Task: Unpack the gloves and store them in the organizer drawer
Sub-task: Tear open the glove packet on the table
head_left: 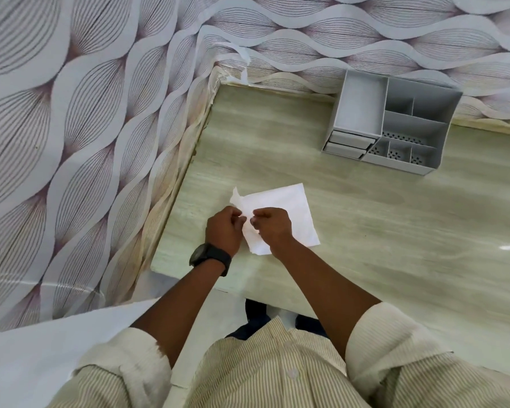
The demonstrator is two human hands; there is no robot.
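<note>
A flat white glove packet (289,207) lies on the pale wood-grain table (395,231), near its front left corner. My left hand (224,229), with a black watch on the wrist, pinches the packet's near left edge. My right hand (273,226) pinches the same edge close beside it. A torn white flap sticks up at the packet's far left corner. No gloves show outside the packet. The grey organizer (424,113) stands at the back right of the table, with two shut drawers (348,144) at its lower left.
Leaf-patterned wallpaper covers the walls left and behind the table. The organizer's top has several bare compartments, some with perforated floors. A white surface lies at lower left, below the table edge. Dark shoes show under the table's front edge.
</note>
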